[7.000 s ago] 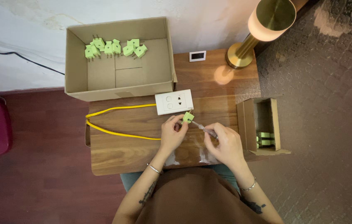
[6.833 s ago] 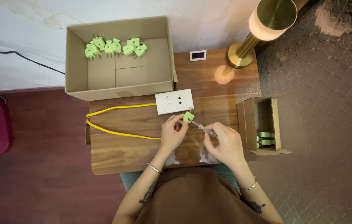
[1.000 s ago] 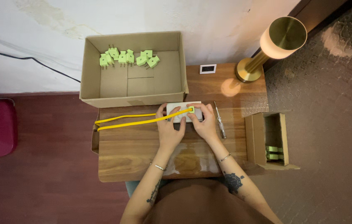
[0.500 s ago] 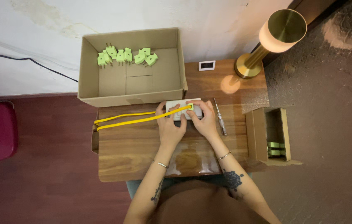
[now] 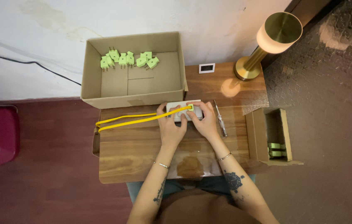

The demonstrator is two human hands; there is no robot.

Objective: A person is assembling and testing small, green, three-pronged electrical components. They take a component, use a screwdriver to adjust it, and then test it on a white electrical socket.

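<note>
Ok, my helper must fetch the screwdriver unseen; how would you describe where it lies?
Start at the brass lamp on the wooden table. Nearer the person, beside the right hand, lies the slim screwdriver, the only thin metal rod there.

Both hands covered most of the white socket block (image 5: pixel 183 111), so its face could not be read. The green plug (image 5: pixel 191 107) showed only as a sliver beside the right hand (image 5: pixel 204 120). The black cable (image 5: pixel 26 63) ran off the left edge. The small box's (image 5: pixel 272 133) green contents were too small to identify.
</note>
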